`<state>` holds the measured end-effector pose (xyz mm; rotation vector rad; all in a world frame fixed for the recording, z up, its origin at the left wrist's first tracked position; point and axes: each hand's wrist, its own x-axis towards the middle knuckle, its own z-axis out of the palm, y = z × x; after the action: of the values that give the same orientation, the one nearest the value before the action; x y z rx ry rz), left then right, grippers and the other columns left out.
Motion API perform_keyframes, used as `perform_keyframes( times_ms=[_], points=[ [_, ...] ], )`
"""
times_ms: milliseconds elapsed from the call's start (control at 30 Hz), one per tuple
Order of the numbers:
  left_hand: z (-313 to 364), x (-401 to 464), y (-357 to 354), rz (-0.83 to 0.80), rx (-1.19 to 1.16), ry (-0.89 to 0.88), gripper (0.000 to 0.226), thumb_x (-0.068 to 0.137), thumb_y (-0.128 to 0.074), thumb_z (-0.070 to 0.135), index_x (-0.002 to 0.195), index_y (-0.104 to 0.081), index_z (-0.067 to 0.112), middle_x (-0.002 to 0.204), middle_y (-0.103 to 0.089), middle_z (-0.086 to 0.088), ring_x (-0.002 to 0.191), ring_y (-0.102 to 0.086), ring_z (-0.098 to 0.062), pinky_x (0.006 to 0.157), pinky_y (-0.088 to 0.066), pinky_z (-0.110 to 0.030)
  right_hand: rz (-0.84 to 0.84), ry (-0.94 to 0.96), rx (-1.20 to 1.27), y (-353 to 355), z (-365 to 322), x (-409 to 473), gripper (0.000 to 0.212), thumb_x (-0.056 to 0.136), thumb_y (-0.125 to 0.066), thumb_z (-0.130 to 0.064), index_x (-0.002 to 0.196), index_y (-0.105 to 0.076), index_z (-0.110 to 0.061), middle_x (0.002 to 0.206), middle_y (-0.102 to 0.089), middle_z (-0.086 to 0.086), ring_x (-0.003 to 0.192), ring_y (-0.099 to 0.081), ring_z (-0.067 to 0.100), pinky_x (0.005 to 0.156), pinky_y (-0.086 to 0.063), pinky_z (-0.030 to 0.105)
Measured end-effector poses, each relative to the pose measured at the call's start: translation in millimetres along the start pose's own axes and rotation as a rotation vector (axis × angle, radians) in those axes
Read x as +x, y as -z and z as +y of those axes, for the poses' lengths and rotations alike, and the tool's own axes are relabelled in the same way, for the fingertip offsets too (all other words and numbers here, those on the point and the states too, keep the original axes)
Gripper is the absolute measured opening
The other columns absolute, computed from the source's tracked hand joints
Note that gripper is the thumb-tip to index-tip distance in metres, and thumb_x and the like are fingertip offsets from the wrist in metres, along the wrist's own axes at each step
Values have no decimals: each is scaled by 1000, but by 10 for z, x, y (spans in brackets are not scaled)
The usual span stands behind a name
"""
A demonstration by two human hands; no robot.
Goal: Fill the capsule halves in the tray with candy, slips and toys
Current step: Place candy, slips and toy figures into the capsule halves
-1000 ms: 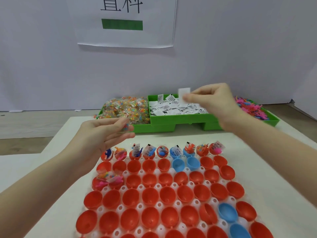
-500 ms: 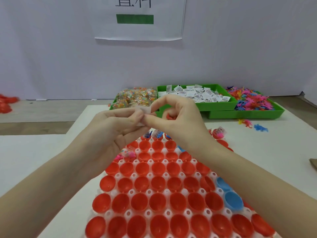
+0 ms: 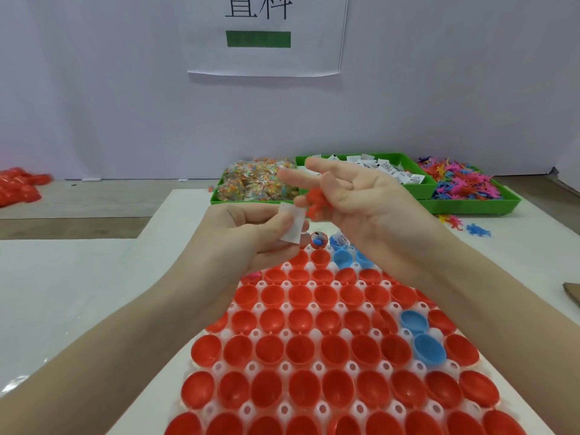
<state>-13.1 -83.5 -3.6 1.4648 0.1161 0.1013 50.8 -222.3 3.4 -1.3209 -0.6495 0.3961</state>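
Observation:
A white tray (image 3: 317,332) in front of me holds several rows of red capsule halves (image 3: 301,348) and a few blue capsule halves (image 3: 428,348). Most of those in sight are empty. Two filled capsule halves (image 3: 318,240) show in the far row, just beyond my hands. My left hand (image 3: 251,237) hovers over the far end of the tray and pinches a white slip (image 3: 293,226). Beside it, my right hand (image 3: 361,199) keeps an orange-red toy (image 3: 317,205) in its lower curled fingers, while its index and middle fingers are stretched out.
Three green bins stand at the back: wrapped candy (image 3: 254,183), white slips (image 3: 392,171), coloured toys (image 3: 464,183). Loose toys (image 3: 477,230) lie on the table by the right bin. A heap of red capsule halves (image 3: 18,186) lies far left. Cardboard (image 3: 571,293) shows at the right edge.
The slip has passed from my right hand to my left hand. My right hand has drawn back a little and stretched out its index and middle fingers, still holding the red toy.

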Motion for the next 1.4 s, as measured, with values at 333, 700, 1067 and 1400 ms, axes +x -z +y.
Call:
perform_keyframes(
  times_ms=[333, 700, 1067, 1400],
  points=[
    [106, -49, 20, -206, -147, 29, 24, 70, -57, 15, 86, -73, 8, 88, -74, -9, 83, -71, -13, 60, -53, -13, -23, -22, -122, -71, -1, -65, 78, 71, -50, -34, 143, -28, -14, 97, -65, -29, 72, -57, -9, 71, -41, 3],
    [26, 91, 232, -13, 3, -48, 46, 75, -57, 8, 121, -56, 9, 75, -73, -6, 80, -71, -17, 67, -56, -19, 134, 41, -507, -163, 103, 222, 19, 75, -74, -17, 94, -73, -13, 86, -73, 3, 75, -68, 14, 77, -54, 23],
    [-579, 128, 517, 207, 1009, -327, 19, 92, -53, 20, 102, -69, 14, 102, -67, 0, 94, -59, -16, 83, -45, -31, 82, -75, -943, -79, 736, 486, 17, 73, -77, -17, 86, -76, -7, 80, -73, 10, 79, -66, 17, 82, -51, 35],
    [-778, -90, 465, -143, 1535, -494, 46, 84, -35, 44, 91, -75, 23, 96, -71, 11, 93, -66, -11, 79, -43, -23, -70, -149, -1156, -74, 932, 534, 22, 72, -77, -23, 92, -75, -12, 81, -67, 0, 76, -55, 12, 71, -45, 27]
  ],
)
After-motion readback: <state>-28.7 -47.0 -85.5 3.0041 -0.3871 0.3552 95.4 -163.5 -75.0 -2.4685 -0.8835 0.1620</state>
